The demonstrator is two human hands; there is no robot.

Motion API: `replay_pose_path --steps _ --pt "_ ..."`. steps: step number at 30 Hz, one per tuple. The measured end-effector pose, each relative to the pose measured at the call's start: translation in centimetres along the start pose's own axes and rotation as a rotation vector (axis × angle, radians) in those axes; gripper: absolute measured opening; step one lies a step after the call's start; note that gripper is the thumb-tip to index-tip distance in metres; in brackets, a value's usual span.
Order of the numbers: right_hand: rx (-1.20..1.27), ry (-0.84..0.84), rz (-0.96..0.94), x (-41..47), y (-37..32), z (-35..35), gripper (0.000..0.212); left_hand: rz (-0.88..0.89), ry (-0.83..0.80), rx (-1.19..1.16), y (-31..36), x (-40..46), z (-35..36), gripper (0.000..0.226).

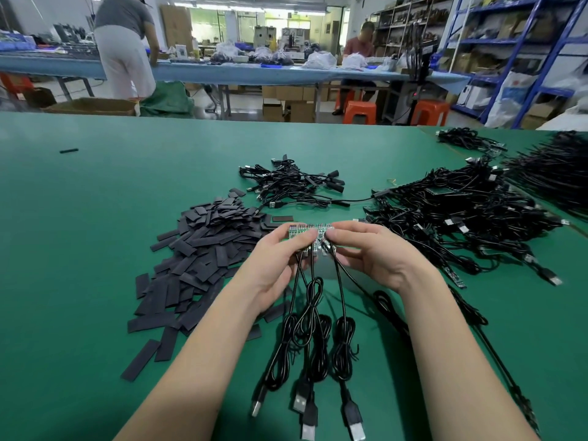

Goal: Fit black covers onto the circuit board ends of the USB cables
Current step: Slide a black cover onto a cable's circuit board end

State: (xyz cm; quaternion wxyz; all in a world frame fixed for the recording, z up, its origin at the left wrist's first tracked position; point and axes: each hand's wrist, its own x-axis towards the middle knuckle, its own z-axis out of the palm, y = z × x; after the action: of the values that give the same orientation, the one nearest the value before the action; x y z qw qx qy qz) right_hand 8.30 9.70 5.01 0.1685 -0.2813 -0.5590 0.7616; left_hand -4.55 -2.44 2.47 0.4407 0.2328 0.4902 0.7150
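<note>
A row of small green circuit boards point(307, 229) is held side by side above the green table point(95, 218). My left hand point(280, 265) grips the row from the left and my right hand point(369, 249) pinches it from the right. Several black USB cables point(313, 342) hang from the boards toward me, their USB plugs point(310, 418) lying near the front edge. A heap of flat black covers point(197, 249) lies just left of my hands.
A pile of covered cables point(296, 183) lies behind the hands. A big tangle of bare-board cables point(461, 224) fills the right side, with more bundles point(553, 173) at the far right. One loose cover point(69, 150) lies far left. People work at a blue bench point(222, 73) beyond.
</note>
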Motion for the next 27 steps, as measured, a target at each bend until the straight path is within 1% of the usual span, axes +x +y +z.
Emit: replay_pose_path --steps 3,6,7,10,11,14,16,18,21,24,27 --pt "0.025 -0.021 -0.012 -0.2 -0.2 -0.2 0.035 -0.038 -0.014 -0.051 0.1 -0.1 0.2 0.024" --pt "-0.001 -0.063 -0.012 -0.3 -0.3 0.0 0.023 -0.069 -0.010 -0.065 0.1 -0.3 0.5 0.032" --pt "-0.021 -0.073 -0.012 -0.3 -0.3 0.2 0.022 -0.070 -0.007 -0.061 0.1 -0.3 0.6 0.034" --pt "-0.094 -0.067 -0.020 -0.3 -0.3 0.4 0.032 -0.071 -0.020 -0.055 0.1 -0.3 0.5 0.035" --pt "-0.095 -0.063 -0.020 -0.4 -0.3 0.5 0.032 -0.078 -0.029 -0.054 0.1 -0.4 0.5 0.035" --pt "-0.033 -0.073 -0.014 -0.4 -0.2 0.8 0.027 -0.103 -0.061 -0.063 0.2 -0.5 0.4 0.028" --pt "0.011 -0.093 -0.010 -0.5 -0.2 0.9 0.023 -0.109 -0.097 -0.100 0.4 -0.7 0.3 0.036" --pt "0.061 -0.115 -0.009 -0.5 -0.3 1.0 0.014 -0.102 -0.125 -0.131 0.6 -0.9 0.3 0.039" --pt "0.114 -0.123 -0.003 -0.4 -0.2 1.2 0.005 -0.087 -0.140 -0.158 0.8 -0.9 0.3 0.036" --pt "0.150 -0.106 0.024 -0.2 0.1 1.4 0.006 -0.085 -0.154 -0.164 0.8 -1.0 0.1 0.033" --pt "0.170 -0.090 0.044 -0.2 0.2 1.5 0.007 -0.102 -0.161 -0.183 0.7 -1.2 0.0 0.023"
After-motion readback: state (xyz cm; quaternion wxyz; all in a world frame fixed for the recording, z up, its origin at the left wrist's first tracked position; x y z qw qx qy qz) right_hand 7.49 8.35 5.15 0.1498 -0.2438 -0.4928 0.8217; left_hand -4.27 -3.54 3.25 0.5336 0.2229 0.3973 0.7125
